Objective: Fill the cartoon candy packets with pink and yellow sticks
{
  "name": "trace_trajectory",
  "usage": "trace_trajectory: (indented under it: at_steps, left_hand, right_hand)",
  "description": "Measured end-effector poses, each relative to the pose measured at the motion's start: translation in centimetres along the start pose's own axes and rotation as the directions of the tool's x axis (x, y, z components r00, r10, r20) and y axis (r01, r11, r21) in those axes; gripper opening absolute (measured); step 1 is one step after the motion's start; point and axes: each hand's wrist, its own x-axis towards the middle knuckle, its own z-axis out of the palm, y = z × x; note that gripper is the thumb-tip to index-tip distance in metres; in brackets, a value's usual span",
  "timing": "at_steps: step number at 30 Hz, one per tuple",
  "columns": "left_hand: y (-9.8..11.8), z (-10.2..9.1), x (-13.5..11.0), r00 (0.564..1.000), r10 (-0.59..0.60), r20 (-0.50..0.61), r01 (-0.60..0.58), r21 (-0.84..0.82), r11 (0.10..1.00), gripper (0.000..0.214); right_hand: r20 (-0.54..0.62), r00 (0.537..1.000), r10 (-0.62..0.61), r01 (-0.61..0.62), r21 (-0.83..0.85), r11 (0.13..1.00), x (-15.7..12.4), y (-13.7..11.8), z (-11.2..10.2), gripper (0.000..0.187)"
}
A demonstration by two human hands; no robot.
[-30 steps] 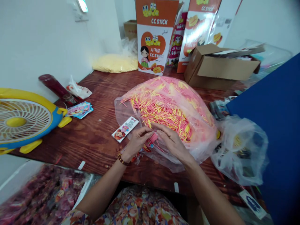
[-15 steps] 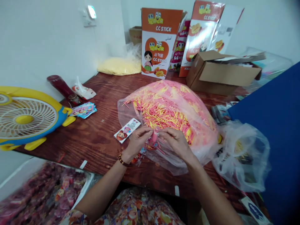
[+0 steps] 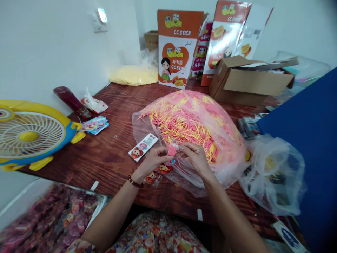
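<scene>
A big clear plastic bag [image 3: 195, 123] full of thin pink and yellow sticks lies on the wooden table [image 3: 110, 154]. At its near edge both hands meet. My left hand [image 3: 154, 160] is closed, holding a small printed packet with a cartoon face [image 3: 164, 168]. My right hand [image 3: 195, 156] pinches a little bundle of pink sticks [image 3: 172, 149] that stands up between the two hands. Another printed packet [image 3: 143, 147] lies flat on the table just left of my left hand.
A yellow and blue fan [image 3: 28, 133] sits at the left edge. Printed packets [image 3: 94, 124] and a dark red bottle [image 3: 68, 99] lie beyond it. CC Stick cartons [image 3: 177, 45], a brown box [image 3: 250, 80], a blue board [image 3: 308, 140] and a crumpled bag [image 3: 273, 172] stand behind and right.
The pink bundle has been raised upright between my fingers, and my left hand has dropped slightly, showing the cartoon packet under it. The view has shifted a little.
</scene>
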Motion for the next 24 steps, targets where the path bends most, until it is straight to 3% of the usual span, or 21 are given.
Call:
trace_trajectory:
  at_steps: [3, 5, 8, 11, 14, 24]
  left_hand:
    - [-0.2, 0.2, 0.0, 0.997, 0.026, -0.069, -0.023, 0.036, 0.999, 0.029]
    - [-0.2, 0.3, 0.0, 0.996, 0.035, -0.087, -0.029, 0.07, 0.997, 0.03]
    - [-0.3, 0.4, 0.0, 0.996, 0.036, -0.08, -0.029, 0.09, 0.996, 0.032]
    - [-0.3, 0.4, -0.1, 0.995, 0.06, -0.084, -0.051, 0.104, 0.993, 0.031]
    - [-0.2, 0.4, -0.2, 0.992, 0.098, -0.085, -0.087, 0.12, 0.989, 0.029]
    - [0.0, 0.5, -0.5, 0.983, 0.154, -0.097, -0.13, 0.215, 0.968, 0.027]
  right_hand:
    - [-0.036, 0.998, -0.051, 0.05, -0.045, 0.998, 0.0, 0.1, -0.1, 0.02]
    - [-0.047, 0.987, -0.157, 0.149, -0.131, 0.98, 0.1, -0.5, -0.4, 0.019]
    - [0.04, 0.934, -0.356, 0.352, -0.283, 0.892, 0.3, -2.1, -0.8, 0.011]
    - [0.129, 0.878, -0.461, 0.474, -0.37, 0.799, 0.6, -3.7, -1.2, 0.01]
    - [0.192, 0.866, -0.462, 0.498, -0.423, 0.757, 0.9, -4.5, -1.5, 0.012]
    - [0.372, 0.881, -0.293, 0.469, -0.598, 0.65, 2.4, -5.4, -1.9, 0.032]
